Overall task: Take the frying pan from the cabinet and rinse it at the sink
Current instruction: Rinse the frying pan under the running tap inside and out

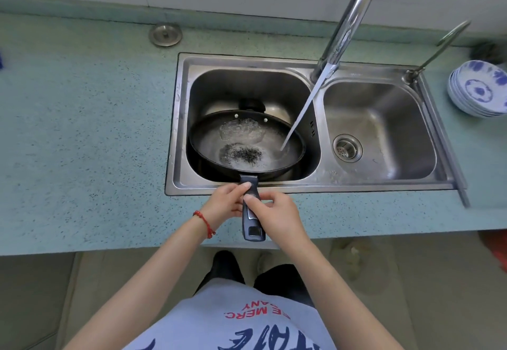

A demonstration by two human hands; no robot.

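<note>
Both hands gripping frying pan (247, 143), water inside

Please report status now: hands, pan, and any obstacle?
Left hand and right hand both grip the pan handle. Pan in left sink basin, tap water running into it. Nothing in the way.

Your countertop extras
You have stacked blue-patterned bowls (478, 90) at the countertop's (82, 130) right edge, a round metal cap (165, 34) near its back edge.
</note>
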